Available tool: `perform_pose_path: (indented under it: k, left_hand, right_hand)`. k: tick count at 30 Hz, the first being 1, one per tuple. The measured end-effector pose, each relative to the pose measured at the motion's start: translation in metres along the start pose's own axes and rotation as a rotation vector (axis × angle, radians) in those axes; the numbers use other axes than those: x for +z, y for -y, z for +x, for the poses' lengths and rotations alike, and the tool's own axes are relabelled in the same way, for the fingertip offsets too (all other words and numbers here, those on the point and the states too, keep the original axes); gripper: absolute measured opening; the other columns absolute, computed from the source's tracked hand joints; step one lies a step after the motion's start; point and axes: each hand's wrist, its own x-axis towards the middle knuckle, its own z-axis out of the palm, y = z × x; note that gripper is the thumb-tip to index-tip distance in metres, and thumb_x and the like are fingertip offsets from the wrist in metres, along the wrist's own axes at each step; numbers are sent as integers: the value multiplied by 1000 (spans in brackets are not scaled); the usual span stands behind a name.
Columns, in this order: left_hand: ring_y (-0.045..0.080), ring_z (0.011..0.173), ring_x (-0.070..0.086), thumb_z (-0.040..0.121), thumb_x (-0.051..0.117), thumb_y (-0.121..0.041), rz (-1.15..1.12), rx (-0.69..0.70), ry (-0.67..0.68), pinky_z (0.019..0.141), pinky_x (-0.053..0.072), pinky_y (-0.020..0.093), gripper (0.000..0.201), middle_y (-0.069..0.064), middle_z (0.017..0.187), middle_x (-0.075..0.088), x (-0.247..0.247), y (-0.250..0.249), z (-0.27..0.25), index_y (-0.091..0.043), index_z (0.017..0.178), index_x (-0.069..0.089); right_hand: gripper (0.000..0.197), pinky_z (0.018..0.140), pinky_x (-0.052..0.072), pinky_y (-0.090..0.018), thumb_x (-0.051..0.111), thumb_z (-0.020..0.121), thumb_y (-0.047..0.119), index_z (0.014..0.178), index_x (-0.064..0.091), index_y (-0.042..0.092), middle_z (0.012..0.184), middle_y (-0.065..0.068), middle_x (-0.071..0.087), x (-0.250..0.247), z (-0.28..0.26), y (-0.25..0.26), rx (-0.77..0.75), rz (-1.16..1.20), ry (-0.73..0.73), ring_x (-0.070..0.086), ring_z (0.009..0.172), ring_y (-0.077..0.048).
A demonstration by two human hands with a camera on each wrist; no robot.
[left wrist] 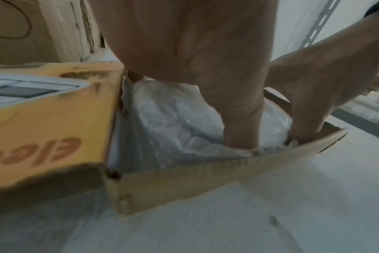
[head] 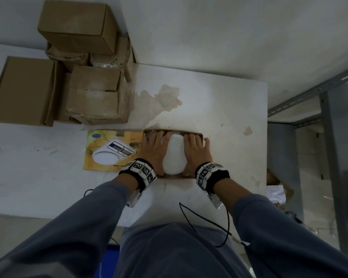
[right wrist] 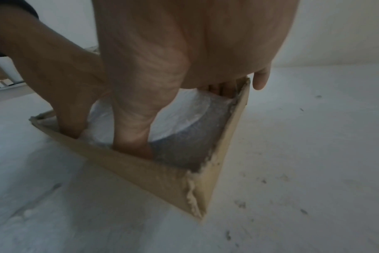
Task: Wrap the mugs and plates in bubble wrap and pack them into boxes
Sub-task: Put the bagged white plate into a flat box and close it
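On the white table (head: 219, 109), near the front edge, sits a shallow open cardboard box (head: 191, 133), its yellow printed lid (head: 100, 137) folded out flat to the left. Lid shows a picture of a white kitchen scale.

Bubble-wrapped bundle (head: 174, 155) is inside the box, lying between both hands. What's under the wrap: cannot tell, only white plastic shows.

Left hand (head: 155, 151): on the bundle's left side, fingers reaching to the far wall of the box. Left wrist view shows the thumb (left wrist: 238, 109) down between the wrap and the near wall. So it grips the bundle, fingers and thumb bent round it.

Right hand (head: 196, 151): mirror of that on the right side. Thumb (right wrist: 132, 126) pushed down against the wrap at the near wall, fingers at the far wall, little finger (right wrist: 260, 80) outside the box corner. Also gripping.

Bundle nearly fills the box, touching the walls.

Back left of the table: pile of brown cartons (head: 78, 63), some closed, some wrapped in plastic. Grey metal shelf frame (head: 327, 117) on the right, off the table.
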Motion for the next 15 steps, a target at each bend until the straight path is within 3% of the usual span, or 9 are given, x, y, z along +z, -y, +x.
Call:
perform_pose_path:
  k: [6, 9, 12, 15]
  left_hand:
    - [41, 142, 10, 53, 83, -51, -153, 5, 117, 118, 15, 54, 141, 14, 153, 9, 3, 3, 1, -18, 152, -11]
    - [36, 144, 4, 56, 78, -66, -263, 110, 71, 120, 11, 54, 138, 12, 155, 6, 3, 17, -5, -17, 155, -5]
    - [36, 143, 14, 61, 70, -73, -180, 158, 0, 117, 16, 56, 127, 13, 160, 6, 3, 14, -11, -20, 156, 5]
    - [36, 140, 24, 60, 68, -76, -109, 144, 22, 114, 21, 56, 125, 12, 160, 5, 2, 6, -7, -27, 156, 4]
  right_hand:
    - [125, 109, 23, -59, 82, 44, 62, 142, 27, 9, 131, -7, 39, -2, 0, 0, 5, -21, 7, 42, 119, -28]
    - [124, 110, 21, -62, 80, 47, 65, 143, 27, 9, 132, -7, 39, 0, -2, 0, 14, 9, -14, 42, 120, -29]
    - [124, 112, 17, -65, 78, 52, 67, 146, 24, 7, 134, -8, 38, 2, -5, 1, 7, 58, -22, 41, 124, -29]
    - [123, 114, 12, -65, 76, 60, 65, 150, 18, 5, 139, -11, 36, 4, -8, 2, -18, 123, -39, 37, 131, -31]
